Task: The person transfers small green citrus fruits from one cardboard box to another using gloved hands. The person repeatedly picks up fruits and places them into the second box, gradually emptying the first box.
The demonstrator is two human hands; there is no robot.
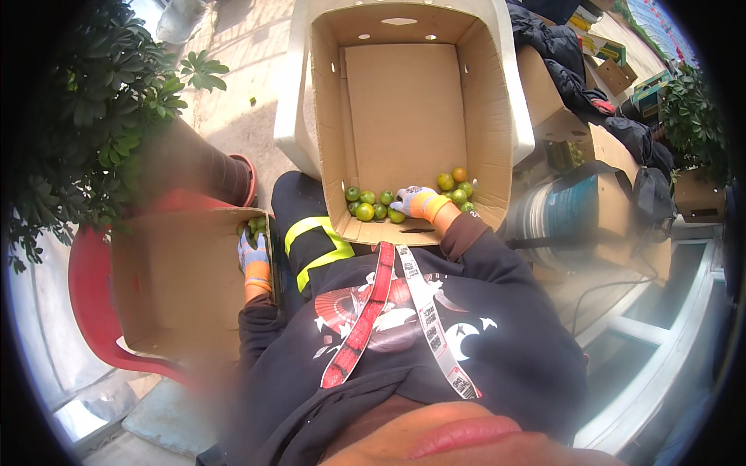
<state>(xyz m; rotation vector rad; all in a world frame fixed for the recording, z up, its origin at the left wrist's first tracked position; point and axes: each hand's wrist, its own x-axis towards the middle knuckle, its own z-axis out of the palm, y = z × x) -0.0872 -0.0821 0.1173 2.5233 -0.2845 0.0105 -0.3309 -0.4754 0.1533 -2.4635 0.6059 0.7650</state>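
A tall cardboard box point(402, 105) is in front of me, with round green tomatoes point(365, 212) along its near side. A few in the right cluster point(459, 175) are turning orange. My right hand point(421, 201), in a grey and orange knit glove, reaches down among them between the two clusters. Its fingertips are turned away, so whether they hold a tomato is hidden. To my left, a shallower cardboard box point(180, 279) has several green tomatoes point(255, 223) in its far right corner. My gloved left hand point(254, 260) touches these; its grip is unclear.
The tall box rests on a white plastic chair point(291, 125), the left box on a red chair point(87, 291). A potted plant point(215, 169) leans in at upper left. More cardboard boxes point(542, 93), a dark jacket point(542, 41) and a blue-and-white roll point(559, 215) crowd the right.
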